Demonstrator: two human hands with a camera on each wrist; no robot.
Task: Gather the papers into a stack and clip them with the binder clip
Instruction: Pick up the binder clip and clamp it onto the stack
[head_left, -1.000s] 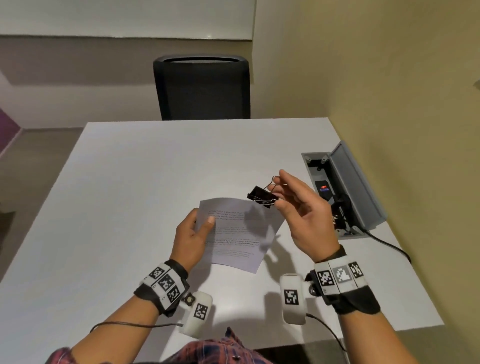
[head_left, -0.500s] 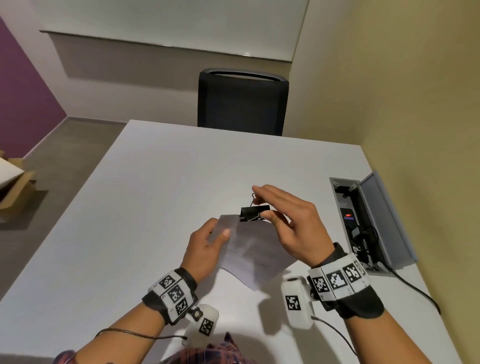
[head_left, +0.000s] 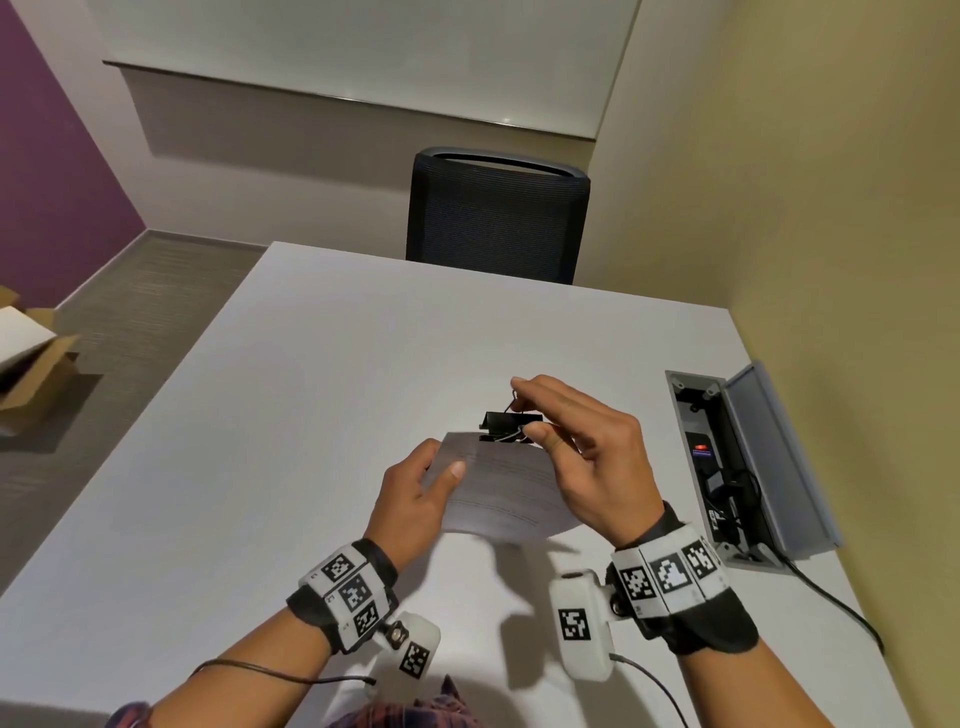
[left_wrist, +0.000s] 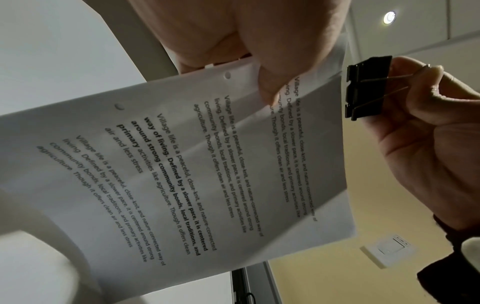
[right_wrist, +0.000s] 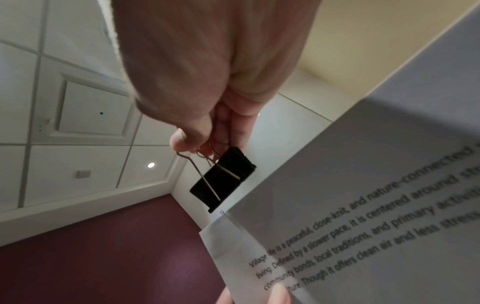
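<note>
The papers (head_left: 498, 488) are already gathered into one stack, lifted off the table (head_left: 311, 415) near its near edge. The left hand (head_left: 415, 493) holds the stack by its left side, thumb on top and fingers curled underneath. The right hand (head_left: 587, 457) pinches the wire handles of the clip (head_left: 511, 427) between thumb and forefinger, squeezing them together. The clip sits at the far edge of the stack, right of the left thumb. In the left wrist view its mouth (left_wrist: 350, 92) touches or just meets that edge; whether the sheets have entered the mouth I cannot tell. So gathering looks done, and clipping looks under way but not finished. What seems left: slide the clip fully over the edge, let go of the handles so it bites, then set the stack down.
</note>
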